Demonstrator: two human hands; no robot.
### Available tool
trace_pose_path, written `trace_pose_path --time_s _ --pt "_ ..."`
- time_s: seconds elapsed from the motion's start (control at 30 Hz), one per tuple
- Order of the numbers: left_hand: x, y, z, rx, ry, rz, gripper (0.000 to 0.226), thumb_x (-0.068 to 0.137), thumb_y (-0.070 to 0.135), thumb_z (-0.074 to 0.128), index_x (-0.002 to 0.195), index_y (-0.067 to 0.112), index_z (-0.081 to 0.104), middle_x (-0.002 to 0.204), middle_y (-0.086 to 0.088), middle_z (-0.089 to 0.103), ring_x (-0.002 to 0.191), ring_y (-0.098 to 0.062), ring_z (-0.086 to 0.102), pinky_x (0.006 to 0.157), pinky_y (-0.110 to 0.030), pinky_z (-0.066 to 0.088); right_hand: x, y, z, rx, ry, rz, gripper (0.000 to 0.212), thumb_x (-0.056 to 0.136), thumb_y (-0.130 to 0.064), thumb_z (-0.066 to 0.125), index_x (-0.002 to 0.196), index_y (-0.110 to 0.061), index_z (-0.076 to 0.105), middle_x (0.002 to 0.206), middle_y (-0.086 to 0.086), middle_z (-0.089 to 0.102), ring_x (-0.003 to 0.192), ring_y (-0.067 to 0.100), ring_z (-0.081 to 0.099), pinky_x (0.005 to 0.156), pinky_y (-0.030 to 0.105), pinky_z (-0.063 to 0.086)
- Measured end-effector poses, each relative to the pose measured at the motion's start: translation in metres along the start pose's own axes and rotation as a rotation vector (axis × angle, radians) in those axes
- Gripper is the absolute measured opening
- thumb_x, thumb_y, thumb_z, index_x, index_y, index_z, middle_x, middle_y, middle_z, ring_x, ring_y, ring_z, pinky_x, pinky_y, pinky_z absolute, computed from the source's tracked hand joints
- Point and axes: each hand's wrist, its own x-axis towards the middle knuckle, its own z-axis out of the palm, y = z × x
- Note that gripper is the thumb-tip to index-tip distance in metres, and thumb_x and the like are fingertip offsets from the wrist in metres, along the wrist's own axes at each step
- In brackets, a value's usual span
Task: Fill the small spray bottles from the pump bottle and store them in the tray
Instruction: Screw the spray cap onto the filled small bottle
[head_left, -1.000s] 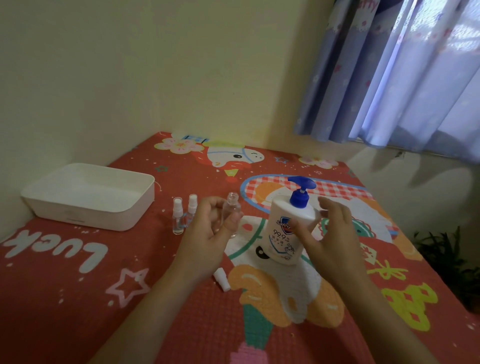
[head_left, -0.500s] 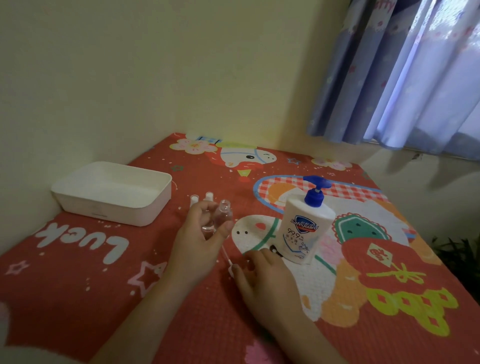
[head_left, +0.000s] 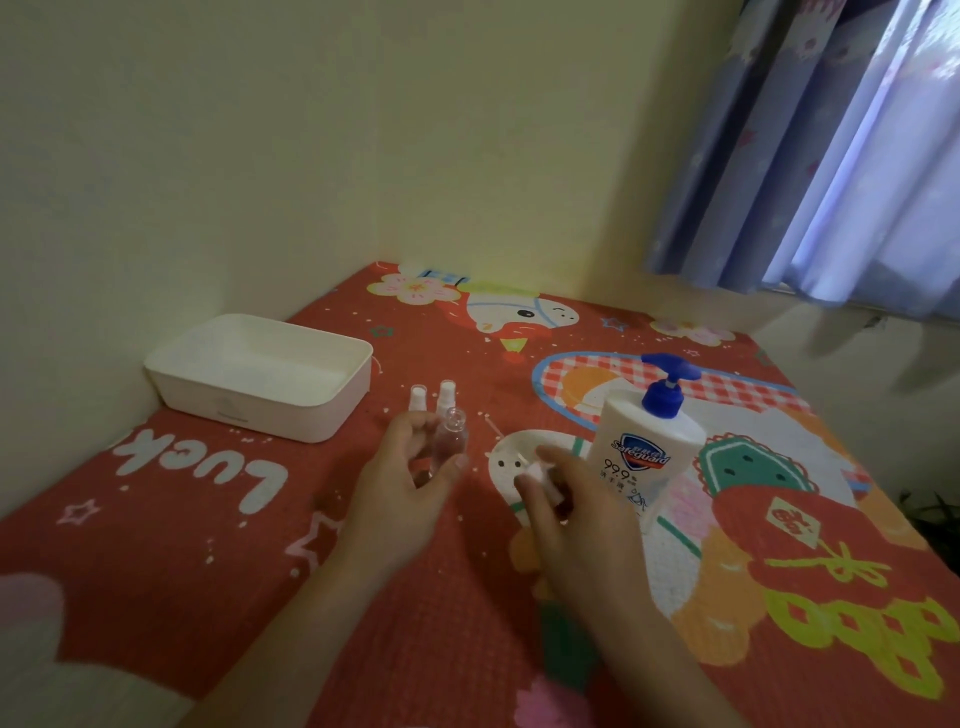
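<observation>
My left hand (head_left: 402, 488) holds a small clear spray bottle (head_left: 451, 439) upright, its neck uncapped. My right hand (head_left: 576, 512) pinches the white spray cap (head_left: 535, 475) with its thin dip tube, lifted off the cloth just right of the bottle. The white pump bottle (head_left: 644, 452) with a blue pump head stands upright close behind my right hand. Two more capped small spray bottles (head_left: 434, 397) stand behind my left hand. The white tray (head_left: 332, 400) sits empty at the left by the wall.
Everything rests on a red patterned cloth (head_left: 208, 530) covering a table set in a wall corner. A blue curtain (head_left: 831, 156) hangs at the upper right. A dark plant (head_left: 930, 514) shows past the table's right edge.
My right hand left the pump bottle, reached down to the cloth, picked up the spray cap and raised it toward the bottle in my left hand. The view shifted left.
</observation>
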Motion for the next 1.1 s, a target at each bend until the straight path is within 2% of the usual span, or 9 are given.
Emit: trace_pose_path --time_s 0.07,0.17,0.43,0.53,0.63,0.73,0.8,0.93,1.1 --pt "-0.001 -0.001 0.0 0.001 0.0 0.0 0.036 0.088 0.028 0.072 0.113 0.044 0.052 0.121 0.024 0.066 0.116 0.008 0.058 0.099 -0.029 0.048 0.006 -0.01 -0.013 0.111 0.041 -0.016 0.019 0.086 -0.035 0.065 0.103 -0.037 0.056 0.079 -0.023 0.057 0.077 -0.002 0.059 0.06 0.013 0.049" --pt "-0.001 -0.002 0.0 0.004 0.002 -0.004 0.037 0.088 0.029 0.072 0.111 0.051 0.051 0.12 0.027 0.064 0.116 0.009 0.057 0.098 -0.028 0.047 0.016 -0.02 -0.031 0.152 0.077 -0.117 0.012 0.086 -0.033 0.065 0.098 -0.032 0.062 0.081 -0.024 0.06 0.081 -0.002 0.058 0.064 0.011 0.047" --pt "-0.005 -0.002 -0.001 0.036 -0.03 0.04 0.038 0.091 0.026 0.069 0.109 0.054 0.051 0.111 0.045 0.059 0.108 0.02 0.055 0.086 -0.016 0.045 0.04 -0.031 -0.045 -0.004 -0.087 -0.217 0.02 0.089 -0.039 0.058 0.104 -0.029 0.065 0.081 -0.024 0.058 0.077 -0.007 0.055 0.063 0.004 0.041" --pt "-0.007 -0.003 -0.002 0.051 -0.045 0.059 0.035 0.092 0.027 0.068 0.114 0.049 0.052 0.112 0.044 0.059 0.106 0.019 0.056 0.085 -0.016 0.047 0.051 -0.037 -0.048 -0.105 -0.192 -0.287 0.021 0.091 -0.037 0.056 0.108 -0.028 0.065 0.09 -0.02 0.062 0.076 -0.004 0.056 0.061 0.006 0.041" --pt "-0.007 -0.006 -0.001 0.049 -0.055 0.057 0.037 0.091 0.028 0.068 0.121 0.045 0.053 0.115 0.038 0.061 0.109 0.015 0.058 0.09 -0.025 0.053 0.067 -0.046 -0.049 -0.224 -0.322 -0.417 0.023 0.094 -0.032 0.052 0.113 -0.028 0.064 0.1 -0.013 0.066 0.082 0.001 0.058 0.071 0.014 0.047" --pt "-0.008 -0.007 0.001 0.035 -0.067 0.05 0.038 0.091 0.036 0.067 0.125 0.045 0.052 0.118 0.029 0.064 0.113 0.008 0.06 0.095 -0.038 0.055 0.082 -0.057 -0.046 -0.344 -0.483 -0.494 0.021 0.093 -0.031 0.052 0.111 -0.028 0.062 0.096 -0.009 0.067 0.084 0.008 0.06 0.075 0.03 0.054" --pt "-0.01 -0.005 0.001 0.033 -0.076 0.045 0.036 0.09 0.043 0.064 0.123 0.051 0.051 0.117 0.027 0.065 0.112 0.006 0.06 0.095 -0.04 0.055 0.087 -0.061 -0.044 -0.37 -0.558 -0.506 0.018 0.092 -0.03 0.055 0.109 -0.027 0.061 0.092 -0.009 0.066 0.081 0.008 0.06 0.074 0.032 0.055" --pt "-0.011 -0.003 0.0 0.027 -0.092 0.061 0.033 0.088 0.049 0.06 0.12 0.052 0.052 0.113 0.026 0.066 0.107 0.006 0.062 0.092 -0.039 0.056 0.09 -0.063 -0.04 -0.392 -0.605 -0.561 0.018 0.091 -0.027 0.057 0.107 -0.027 0.063 0.093 -0.01 0.067 0.082 0.008 0.061 0.074 0.032 0.055" --pt "-0.013 -0.002 0.0 0.035 -0.108 0.078 0.029 0.093 0.037 0.064 0.114 0.055 0.054 0.111 0.027 0.065 0.105 0.007 0.062 0.09 -0.036 0.057 0.093 -0.062 -0.039 -0.41 -0.611 -0.568 0.018 0.09 -0.024 0.057 0.106 -0.028 0.065 0.095 -0.01 0.067 0.082 0.007 0.06 0.075 0.03 0.055"
